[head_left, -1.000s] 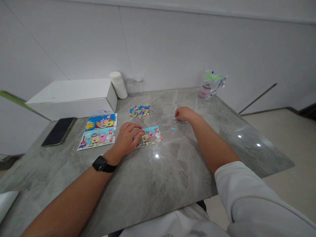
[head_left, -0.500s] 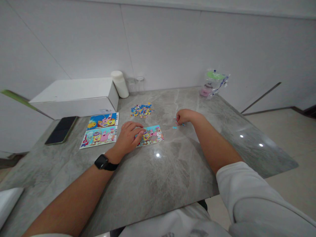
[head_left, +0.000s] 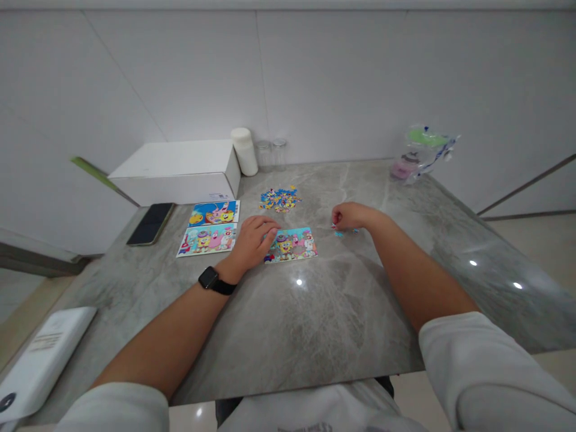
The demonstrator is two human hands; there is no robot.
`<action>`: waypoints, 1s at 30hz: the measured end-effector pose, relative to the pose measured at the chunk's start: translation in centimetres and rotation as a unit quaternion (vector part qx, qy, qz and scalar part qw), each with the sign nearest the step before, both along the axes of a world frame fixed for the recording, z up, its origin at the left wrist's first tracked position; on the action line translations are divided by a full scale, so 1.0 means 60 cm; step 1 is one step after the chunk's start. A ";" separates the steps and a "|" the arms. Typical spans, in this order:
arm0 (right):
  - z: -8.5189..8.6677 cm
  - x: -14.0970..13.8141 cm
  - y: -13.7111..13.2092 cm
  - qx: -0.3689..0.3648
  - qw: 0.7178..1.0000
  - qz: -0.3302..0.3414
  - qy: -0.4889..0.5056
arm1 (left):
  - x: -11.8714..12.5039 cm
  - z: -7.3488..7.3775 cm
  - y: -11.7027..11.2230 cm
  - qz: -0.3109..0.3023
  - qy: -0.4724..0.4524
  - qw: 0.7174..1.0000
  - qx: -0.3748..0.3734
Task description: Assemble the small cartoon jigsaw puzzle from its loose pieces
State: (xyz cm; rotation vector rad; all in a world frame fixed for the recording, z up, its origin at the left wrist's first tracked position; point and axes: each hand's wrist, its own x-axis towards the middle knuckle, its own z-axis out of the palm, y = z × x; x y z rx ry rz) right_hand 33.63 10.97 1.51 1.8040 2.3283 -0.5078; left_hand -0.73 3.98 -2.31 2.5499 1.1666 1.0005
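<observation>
My left hand [head_left: 255, 241] lies palm down with its fingers stretched out, covering the left end of a cartoon jigsaw puzzle [head_left: 294, 245]. To the right of the puzzle, my right hand [head_left: 353, 216] is closed in a pinch low over the tabletop. A small reddish puzzle piece [head_left: 333, 226] shows at its fingertips, mostly hidden. Loose light-blue puzzle pieces [head_left: 339, 234] lie just below this hand. Behind the puzzle is a pile of mixed puzzle pieces [head_left: 279, 199]. Two picture cards, a lower one [head_left: 207, 240] and an upper one [head_left: 213, 213], lie left of my left hand.
A white box [head_left: 175, 174], a white bottle [head_left: 245, 151] and two glasses [head_left: 272, 156] stand along the wall. A phone [head_left: 152, 224] lies at the left. A clear plastic bag [head_left: 418, 153] sits back right. A white device [head_left: 47, 360] is near the left edge.
The view has turned left, so the tabletop things appear farther right. My right hand has shifted slightly toward the puzzle, still pinched. My left hand stays on the puzzle's left end.
</observation>
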 end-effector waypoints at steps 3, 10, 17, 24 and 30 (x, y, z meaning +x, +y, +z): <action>-0.005 -0.011 0.000 -0.003 0.999 0.006 0.050 | -0.004 -0.005 0.007 0.015 -0.031 0.999 -0.020; -0.021 -0.066 -0.013 0.031 0.968 0.032 0.246 | -0.006 -0.002 0.011 0.031 -0.066 0.996 -0.051; -0.047 -0.152 -0.057 -0.015 0.885 0.061 0.462 | -0.004 -0.001 0.013 0.018 -0.099 0.992 -0.074; -0.066 -0.175 -0.075 -0.050 0.865 0.061 0.496 | 0.001 -0.003 0.009 -0.021 -0.100 0.991 -0.091; -0.065 -0.178 -0.080 -0.043 0.867 0.066 0.492 | 0.007 -0.003 0.006 -0.058 -0.093 0.989 -0.103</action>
